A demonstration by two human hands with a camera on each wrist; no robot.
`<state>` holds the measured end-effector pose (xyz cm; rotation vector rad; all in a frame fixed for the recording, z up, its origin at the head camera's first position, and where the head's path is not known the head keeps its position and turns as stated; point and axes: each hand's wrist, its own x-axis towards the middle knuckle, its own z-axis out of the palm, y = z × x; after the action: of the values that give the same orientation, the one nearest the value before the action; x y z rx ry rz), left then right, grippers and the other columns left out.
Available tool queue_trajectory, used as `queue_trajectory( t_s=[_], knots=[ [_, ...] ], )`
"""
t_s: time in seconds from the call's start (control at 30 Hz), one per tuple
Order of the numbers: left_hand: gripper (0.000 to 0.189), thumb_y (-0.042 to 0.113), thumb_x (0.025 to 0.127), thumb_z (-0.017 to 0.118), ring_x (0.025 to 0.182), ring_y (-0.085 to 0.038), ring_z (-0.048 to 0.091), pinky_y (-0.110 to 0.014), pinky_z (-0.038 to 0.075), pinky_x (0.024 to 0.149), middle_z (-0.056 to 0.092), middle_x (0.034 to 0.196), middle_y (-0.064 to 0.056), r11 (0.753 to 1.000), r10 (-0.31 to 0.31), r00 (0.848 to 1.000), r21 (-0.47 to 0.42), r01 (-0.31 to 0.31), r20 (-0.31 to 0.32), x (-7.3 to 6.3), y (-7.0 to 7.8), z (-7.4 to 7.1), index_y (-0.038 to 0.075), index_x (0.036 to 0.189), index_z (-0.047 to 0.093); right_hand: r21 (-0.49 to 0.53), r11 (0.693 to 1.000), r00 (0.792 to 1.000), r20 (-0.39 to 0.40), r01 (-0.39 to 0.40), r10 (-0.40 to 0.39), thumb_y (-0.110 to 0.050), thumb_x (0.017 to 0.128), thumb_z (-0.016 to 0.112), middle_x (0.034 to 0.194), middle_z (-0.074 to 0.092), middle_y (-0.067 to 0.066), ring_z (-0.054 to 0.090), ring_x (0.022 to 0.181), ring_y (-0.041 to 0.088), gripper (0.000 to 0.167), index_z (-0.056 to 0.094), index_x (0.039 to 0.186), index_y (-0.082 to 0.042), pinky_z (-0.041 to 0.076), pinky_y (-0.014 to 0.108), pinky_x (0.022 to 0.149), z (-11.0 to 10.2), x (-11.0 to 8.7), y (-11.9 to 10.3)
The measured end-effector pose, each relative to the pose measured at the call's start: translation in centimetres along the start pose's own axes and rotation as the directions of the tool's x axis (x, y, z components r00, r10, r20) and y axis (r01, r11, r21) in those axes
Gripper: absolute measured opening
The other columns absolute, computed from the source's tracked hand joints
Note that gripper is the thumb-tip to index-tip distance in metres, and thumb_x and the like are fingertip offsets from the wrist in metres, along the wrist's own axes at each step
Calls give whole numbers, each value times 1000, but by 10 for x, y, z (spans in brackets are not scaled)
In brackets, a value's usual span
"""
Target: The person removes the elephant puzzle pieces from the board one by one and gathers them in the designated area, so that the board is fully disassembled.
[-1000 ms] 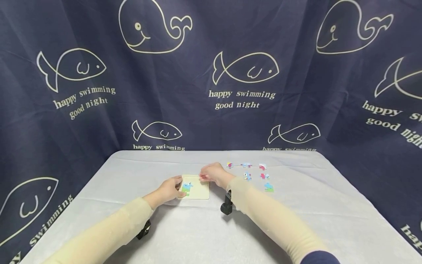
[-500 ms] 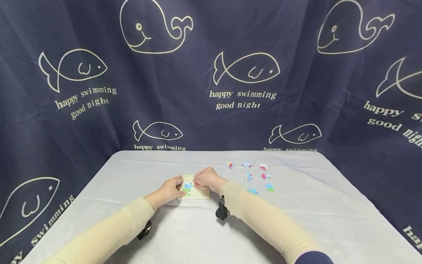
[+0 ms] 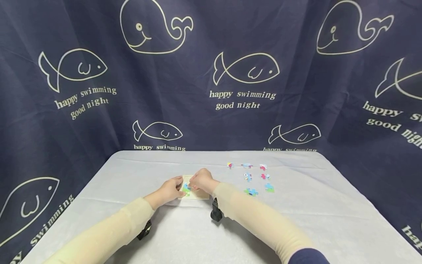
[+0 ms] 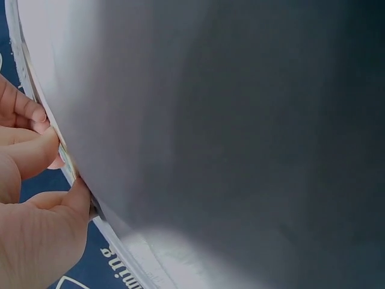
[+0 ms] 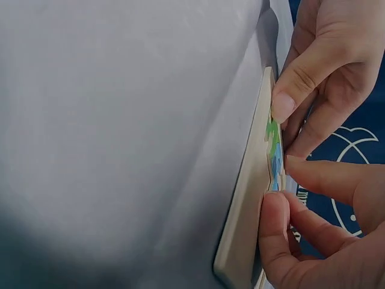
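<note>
A pale wooden puzzle tray (image 3: 199, 195) lies on the table, with blue-and-green jigsaw pieces (image 3: 186, 190) in its left part. My left hand (image 3: 169, 190) grips the tray's left side, thumb toward the near corner and fingers at the far one. Over the tray, my right hand (image 3: 202, 180) has its thumb and fingertips together beside the blue area. The right wrist view shows that hand (image 5: 325, 211) pinching a small puzzle piece (image 5: 283, 182) at the tray's surface; the fingers hide most of it. In the left wrist view, the left hand (image 4: 45, 198) holds the tray's edge.
Several loose jigsaw pieces lie in rows to the right, among them a blue-and-green piece (image 3: 269, 187) and a red one (image 3: 265, 176). Another piece (image 3: 251, 191) lies near the right sleeve. A dark blue curtain (image 3: 211, 132) hangs behind the white-covered table (image 3: 184, 234).
My right hand has moved left and slightly nearer across the tray, from its far right corner to the blue pieces. The left hand has stayed on the tray's left side.
</note>
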<state>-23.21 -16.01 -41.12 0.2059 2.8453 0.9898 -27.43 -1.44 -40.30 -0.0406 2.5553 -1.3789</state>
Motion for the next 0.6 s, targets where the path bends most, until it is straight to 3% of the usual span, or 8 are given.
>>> queue_trajectory(
  t_s=[0.27,0.6],
  knots=[
    [64,5,85,72,133,-37,46,-43,43,109,37,151,-23,1000,-2,1000,-4,2,-1,-2,0,1,-14,138,42,-20,1000,1000,2,-8,8,4,73,77,58,62,1,50,45,7,10,74,81,-2,44,16,43,1,-2,0],
    [65,4,86,71,134,-38,45,-43,42,109,35,152,-24,1000,-13,1000,-23,13,1,-1,0,2,-14,139,40,87,996,996,77,37,-44,15,72,67,72,68,8,55,51,10,20,74,83,0,55,22,52,-5,0,6]
  ],
)
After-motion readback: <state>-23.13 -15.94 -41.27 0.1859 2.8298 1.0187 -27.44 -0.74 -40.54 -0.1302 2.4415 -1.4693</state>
